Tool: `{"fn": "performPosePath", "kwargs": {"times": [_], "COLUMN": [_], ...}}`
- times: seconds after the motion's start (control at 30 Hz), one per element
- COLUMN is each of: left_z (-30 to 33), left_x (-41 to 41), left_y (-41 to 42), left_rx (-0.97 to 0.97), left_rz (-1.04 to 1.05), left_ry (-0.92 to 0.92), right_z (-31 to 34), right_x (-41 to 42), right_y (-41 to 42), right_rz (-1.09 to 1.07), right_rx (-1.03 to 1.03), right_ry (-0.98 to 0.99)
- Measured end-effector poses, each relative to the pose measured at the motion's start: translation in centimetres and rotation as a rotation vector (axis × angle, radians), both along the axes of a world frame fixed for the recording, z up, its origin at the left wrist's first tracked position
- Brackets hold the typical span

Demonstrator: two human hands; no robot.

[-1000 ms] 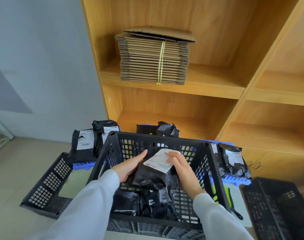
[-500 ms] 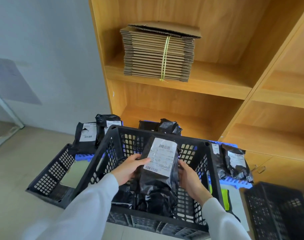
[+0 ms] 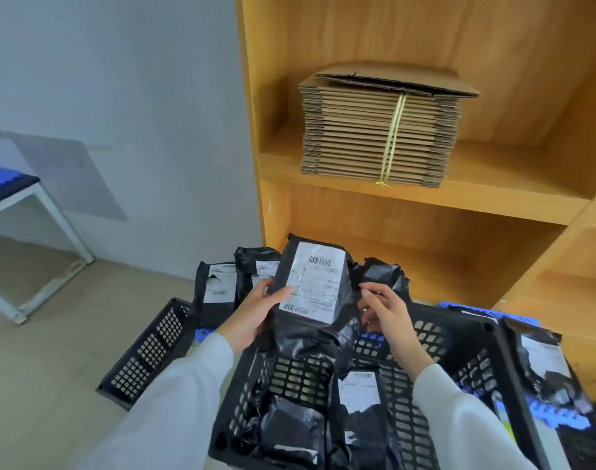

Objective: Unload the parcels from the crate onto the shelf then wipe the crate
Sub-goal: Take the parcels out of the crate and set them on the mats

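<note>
I have lifted the parcel [image 3: 315, 296] up out of the crate [image 3: 425, 337]; half a second ago its lower end sat down among the others, and now it hangs clear above the crate's far rim, label facing me. My left hand [image 3: 252, 315] carries it, thumb across the label's lower left corner and fingers curled behind the black wrapper. My right hand [image 3: 384, 312] has come off the parcel's right edge: its fingers are loosely curled just beside the wrapper, and I judge that grip holds nothing, though the far fingertips are partly hidden.

So one parcel is on its way, but the unloading is far from finished. Below my grip, at least two more parcels lie in the crate, one showing a white label [image 3: 359, 391]. Ahead of my grip, the lower shelf [image 3: 459, 266] stands open and bare. Wiping must wait until the crate is empty.

Other black parcels [image 3: 218, 286] stand just beyond my left hand, outside the crate.
</note>
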State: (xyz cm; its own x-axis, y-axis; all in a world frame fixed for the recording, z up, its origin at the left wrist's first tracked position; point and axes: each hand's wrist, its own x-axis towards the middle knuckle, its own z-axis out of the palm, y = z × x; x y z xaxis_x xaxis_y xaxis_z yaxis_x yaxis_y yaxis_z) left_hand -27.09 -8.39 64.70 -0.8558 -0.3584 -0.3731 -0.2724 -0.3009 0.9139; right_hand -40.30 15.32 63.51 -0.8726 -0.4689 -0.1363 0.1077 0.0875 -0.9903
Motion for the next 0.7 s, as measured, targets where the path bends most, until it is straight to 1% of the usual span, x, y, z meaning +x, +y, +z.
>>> {"fn": "performPosePath", "kwargs": {"times": [0.1, 0.23, 0.33, 0.43, 0.53, 0.6, 0.7], "left_z": [0.2, -0.4, -2.2, -4.6, -7.7, -9.6, -12.6], "left_x": [0.0, -0.1, 0.0, 0.3, 0.0, -0.2, -0.4], "left_y": [-5.0, -11.7, -16.8, -21.1, -24.3, -26.0, -27.4], "left_rx": [-0.001, -0.023, -0.035, -0.035, -0.034, -0.040, -0.037], "left_rz": [0.107, 0.253, 0.329, 0.356, 0.350, 0.350, 0.381], "left_ry": [0.032, 0.038, 0.014, -0.045, -0.123, -0.194, -0.265], "right_z": [-0.2, -0.7, -1.7, -3.5, -5.2, -5.8, -6.2], "right_x": [-1.8, -3.7, -5.0, -5.6, -5.5, -5.4, -5.4], "right_y": [-4.3, -9.7, -13.3, -15.6, -16.8, -17.0, -16.8], "right_rz": [-0.017, -0.061, -0.017, 0.029, 0.021, -0.017, -0.034], "right_rx": [0.102, 0.290, 0.466, 0.636, 0.891, 0.971, 1.015], "right_ry": [0.143, 0.341, 0.418, 0.466, 0.581, 0.628, 0.676]}}
